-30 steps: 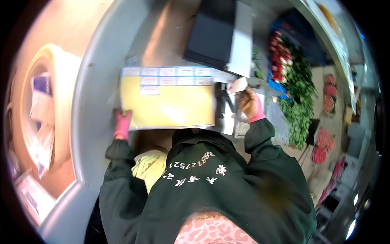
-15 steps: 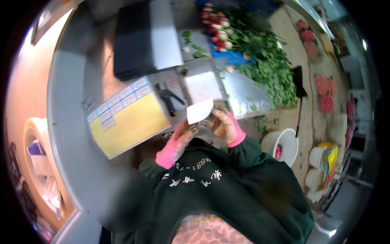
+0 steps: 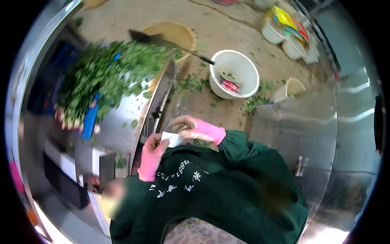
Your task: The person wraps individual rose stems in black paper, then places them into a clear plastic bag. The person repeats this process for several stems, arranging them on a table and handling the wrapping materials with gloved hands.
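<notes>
My left hand [image 3: 150, 156], in a pink glove with a darkened palm side, pinches a small white piece of paper [image 3: 173, 139] between thumb and fingers in front of my chest. Just above and right of the paper is my right hand [image 3: 199, 129], gloved the same way. Its fingers point left, loosely bent and somewhat blurred, with nothing visible in them. Whether the right hand's underside touches the paper's edge is unclear.
A metal worktable [image 3: 120, 110] on the left carries leafy rose stems [image 3: 101, 77]. On the floor ahead stand a white bucket [image 3: 243, 73] with a red-and-white packet inside and a tan basin [image 3: 178, 34], a dustpan-like tool across it. Steel panels [image 3: 300, 134] rise at right.
My view has turned right, from the table toward the floor and bucket. Both hands were at the paper before; now the left pinches it and the right has shifted off to its upper right.
</notes>
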Tool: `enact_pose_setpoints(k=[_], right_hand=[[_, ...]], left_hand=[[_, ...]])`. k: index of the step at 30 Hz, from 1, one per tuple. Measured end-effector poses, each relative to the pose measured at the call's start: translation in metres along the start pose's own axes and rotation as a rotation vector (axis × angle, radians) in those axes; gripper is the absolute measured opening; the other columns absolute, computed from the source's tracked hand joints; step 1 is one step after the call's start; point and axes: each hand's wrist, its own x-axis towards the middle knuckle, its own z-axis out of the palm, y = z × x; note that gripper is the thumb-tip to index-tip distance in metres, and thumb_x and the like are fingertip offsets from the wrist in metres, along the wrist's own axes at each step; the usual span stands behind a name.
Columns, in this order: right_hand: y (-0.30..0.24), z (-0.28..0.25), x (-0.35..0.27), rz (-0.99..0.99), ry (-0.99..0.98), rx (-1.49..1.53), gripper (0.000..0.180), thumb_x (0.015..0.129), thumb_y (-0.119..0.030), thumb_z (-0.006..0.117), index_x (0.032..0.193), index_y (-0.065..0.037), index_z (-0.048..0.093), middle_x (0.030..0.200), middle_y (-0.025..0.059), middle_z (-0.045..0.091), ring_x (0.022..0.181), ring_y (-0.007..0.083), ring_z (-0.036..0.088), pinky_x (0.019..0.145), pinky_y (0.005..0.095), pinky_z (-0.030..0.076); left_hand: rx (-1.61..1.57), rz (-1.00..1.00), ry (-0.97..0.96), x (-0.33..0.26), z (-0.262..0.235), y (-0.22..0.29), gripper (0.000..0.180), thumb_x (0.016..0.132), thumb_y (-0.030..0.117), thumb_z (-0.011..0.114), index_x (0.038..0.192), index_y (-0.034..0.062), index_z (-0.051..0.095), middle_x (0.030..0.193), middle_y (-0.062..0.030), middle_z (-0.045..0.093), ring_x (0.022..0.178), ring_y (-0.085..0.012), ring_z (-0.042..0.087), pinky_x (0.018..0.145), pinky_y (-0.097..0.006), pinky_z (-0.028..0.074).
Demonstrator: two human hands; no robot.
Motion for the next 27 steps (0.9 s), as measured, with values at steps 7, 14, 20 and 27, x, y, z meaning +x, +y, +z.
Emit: enact_pose_setpoints(k=[7,14,20,27], right_hand=[[0.032,-0.094,-0.028,0.100,0.348,0.112,0.037,0.089,-0.031,0.070,0.107,0.001,0.065,0.095,0.0057,0.066,0.092,0.0118,0.058,0.081,0.0284,0.046],[0.040,-0.204,-0.050,0.276,0.746,0.258,0.039,0.089,-0.032,0.069,0.109,0.001,0.064,0.098,0.0061,0.065,0.095,0.0138,0.058,0.086,0.0293,0.044],[0.062,-0.267,-0.075,0.272,1.041,0.554,0.042,0.091,-0.031,0.066,0.116,0.002,0.060,0.105,0.0043,0.063,0.092,0.0114,0.055,0.082,0.0259,0.042],[0.105,-0.391,-0.048,0.209,0.985,0.550,0.032,0.092,-0.024,0.063,0.114,0.000,0.061,0.097,0.0042,0.062,0.083,0.0107,0.056,0.073,0.0262,0.046]], left_hand=[[0.192,-0.178,-0.226,0.117,0.090,0.021,0.016,0.092,0.006,0.065,0.105,-0.0003,0.059,0.088,0.0022,0.059,0.076,-0.0033,0.048,0.068,-0.019,0.039],[0.159,-0.265,-0.462,0.266,0.152,0.014,0.013,0.093,0.007,0.063,0.103,-0.0006,0.058,0.089,-0.0017,0.063,0.083,-0.0075,0.057,0.077,-0.022,0.045],[0.334,-0.242,-0.572,0.361,0.214,0.011,0.016,0.095,0.007,0.060,0.108,-0.0013,0.059,0.091,-0.0018,0.063,0.084,-0.0067,0.057,0.077,-0.021,0.045],[0.662,-0.190,-0.452,0.367,0.269,0.013,0.026,0.093,0.015,0.063,0.114,0.0007,0.062,0.099,-0.0121,0.069,0.095,-0.0174,0.066,0.084,-0.030,0.050]])
